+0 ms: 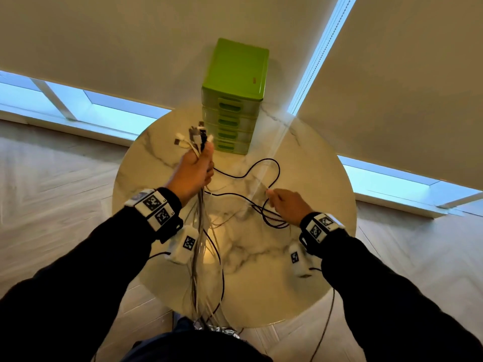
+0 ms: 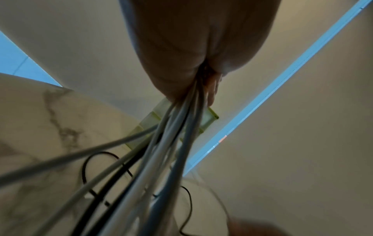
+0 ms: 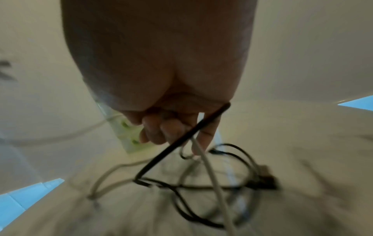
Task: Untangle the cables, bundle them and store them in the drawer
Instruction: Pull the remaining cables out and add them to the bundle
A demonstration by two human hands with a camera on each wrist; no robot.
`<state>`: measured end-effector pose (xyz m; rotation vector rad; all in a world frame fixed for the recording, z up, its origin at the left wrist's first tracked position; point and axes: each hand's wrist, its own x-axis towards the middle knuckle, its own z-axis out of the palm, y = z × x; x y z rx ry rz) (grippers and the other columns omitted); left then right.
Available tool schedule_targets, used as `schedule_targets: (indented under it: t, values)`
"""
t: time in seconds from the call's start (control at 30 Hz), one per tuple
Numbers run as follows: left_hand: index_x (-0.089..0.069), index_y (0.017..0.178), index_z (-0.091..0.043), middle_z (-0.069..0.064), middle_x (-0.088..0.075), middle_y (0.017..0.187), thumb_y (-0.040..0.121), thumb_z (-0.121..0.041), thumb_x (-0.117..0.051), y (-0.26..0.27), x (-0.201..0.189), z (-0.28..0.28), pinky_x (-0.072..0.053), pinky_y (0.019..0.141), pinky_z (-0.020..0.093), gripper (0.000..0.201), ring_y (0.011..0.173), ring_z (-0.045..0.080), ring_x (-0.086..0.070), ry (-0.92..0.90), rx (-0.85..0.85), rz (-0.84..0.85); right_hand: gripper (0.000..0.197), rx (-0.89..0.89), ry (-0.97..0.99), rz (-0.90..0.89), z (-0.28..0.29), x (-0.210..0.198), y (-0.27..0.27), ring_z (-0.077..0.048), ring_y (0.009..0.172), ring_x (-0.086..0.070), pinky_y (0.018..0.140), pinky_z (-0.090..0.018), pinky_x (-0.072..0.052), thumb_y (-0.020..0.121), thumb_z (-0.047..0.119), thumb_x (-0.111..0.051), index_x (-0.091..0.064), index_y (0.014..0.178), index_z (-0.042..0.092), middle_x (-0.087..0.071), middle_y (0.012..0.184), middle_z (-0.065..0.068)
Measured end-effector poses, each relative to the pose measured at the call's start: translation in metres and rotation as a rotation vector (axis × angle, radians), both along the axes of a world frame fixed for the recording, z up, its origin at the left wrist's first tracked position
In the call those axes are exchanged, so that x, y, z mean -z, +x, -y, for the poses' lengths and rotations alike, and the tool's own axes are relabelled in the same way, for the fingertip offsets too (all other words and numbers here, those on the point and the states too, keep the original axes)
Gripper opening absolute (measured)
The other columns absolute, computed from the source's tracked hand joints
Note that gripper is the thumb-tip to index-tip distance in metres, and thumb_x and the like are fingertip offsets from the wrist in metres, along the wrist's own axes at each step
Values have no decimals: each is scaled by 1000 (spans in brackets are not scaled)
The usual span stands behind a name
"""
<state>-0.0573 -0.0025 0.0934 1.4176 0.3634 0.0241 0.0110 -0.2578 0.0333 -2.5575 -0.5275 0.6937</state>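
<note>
Head view: a bunch of white, grey and black cables (image 1: 199,231) is clenched in the left hand (image 1: 192,173), fist closed fully round it. Connector ends (image 1: 194,137) fan out above the fist; the long strands hang down past the near table edge toward the floor. Left wrist view confirms the strands (image 2: 171,143) leaving the bottom of the closed fist (image 2: 193,47).

Right hand (image 1: 286,203) is raised above the table with fingers curled, pinching a thin white cable (image 1: 257,182). Right wrist view shows this white cable (image 3: 210,169) running from the fingertips (image 3: 171,129), and a black cable (image 3: 181,140) crossing the same fingers; whether the black one is gripped cannot be told. Loose black cable loops (image 1: 261,194) lie on the tabletop between the two hands.

A round white marble-pattern table (image 1: 313,257) bears everything. A green plastic drawer tower (image 1: 235,100) stands at its far edge, all drawers shut, well apart from both hands.

Surroundings: pale wood herringbone floor (image 1: 52,178), beige roller blinds (image 1: 130,48) lowered over windows, daylight showing in strips at their edges. Both forearms wear dark sleeves and marker-tagged wrist bands (image 1: 156,207).
</note>
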Motion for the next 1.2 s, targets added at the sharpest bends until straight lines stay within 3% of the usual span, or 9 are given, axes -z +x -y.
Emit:
schedule_targets:
  t: [0.17, 0.3, 0.43, 0.57, 0.7, 0.83, 0.97, 1.07, 1.2]
  values:
    - [-50, 78, -19, -3, -30, 60, 105, -50, -42, -7, 15, 35, -22, 53, 30, 42, 51, 11, -28, -28, 34, -155, 42, -43, 202, 166, -58, -36, -7, -22, 74, -59, 69, -36, -43, 106, 43, -37, -57, 80, 16, -64, 77, -2]
    - [-49, 70, -18, -4, -34, 53, 104, -53, -39, -9, 18, 44, -27, 52, 28, 50, 47, 11, -31, -74, -23, -197, 33, -185, 250, 148, -77, -42, -36, -25, 76, -63, 69, -42, -50, 107, 42, -35, -61, 103, 23, -70, 88, -5]
    - [-46, 72, -21, -1, -40, 61, 103, -54, -40, -5, 22, 36, -34, 57, 34, 46, 57, 18, -39, -86, -158, -123, 43, -206, 320, -88, -69, -35, -54, -18, 71, -58, 76, -40, -49, 105, 51, -28, -52, 85, 23, -62, 79, 0]
    - [-47, 78, -20, -5, -45, 62, 106, -43, -40, 0, 11, 12, -49, 54, 28, 37, 53, 12, -53, -335, -317, -84, 45, -235, 219, -215, -35, -7, -61, -9, 63, -45, 72, -30, -42, 104, 55, -26, -46, 72, 29, -51, 68, 9]
    - [-42, 76, -22, -8, -35, 60, 106, -44, -39, -2, 6, -10, -32, 44, 23, 37, 45, 7, -33, -298, -323, -18, 47, -177, 152, -180, -9, 13, -44, -15, 69, -50, 75, -33, -42, 102, 61, -24, -49, 76, 29, -53, 73, 6]
    - [-39, 75, -25, -9, -30, 57, 106, -45, -41, 2, -6, -38, -20, 45, 24, 36, 46, 6, -23, -226, -385, 60, 50, -227, -101, -218, 12, 12, -31, -31, 96, -60, 93, -43, -47, 103, 58, -25, -62, 101, 24, -67, 100, -9]
    - [-34, 72, -26, -10, -28, 55, 107, -41, -38, -3, -16, -39, -18, 48, 26, 39, 47, 6, -23, -90, -313, 96, 39, -215, -232, 94, 10, 1, -10, -30, 71, -56, 73, -38, -44, 104, 53, -24, -51, 87, 31, -49, 65, 2]
    - [-34, 74, -27, -11, -26, 56, 108, -39, -36, -9, -11, -16, -21, 46, 22, 37, 48, 7, -24, -30, -166, 91, 39, -107, 27, 237, -21, -16, 1, -29, 64, -57, 65, -41, -45, 104, 52, -31, -46, 78, 27, -54, 65, 0]
    - [-42, 69, -29, -6, -32, 57, 91, -72, -41, -13, 11, 13, -23, 56, 35, 49, 53, 15, -29, 106, 12, -94, 32, -203, 279, 307, -75, -50, -12, -14, 59, -51, 58, -31, -37, 104, 48, -40, -45, 76, 31, -50, 63, 11]
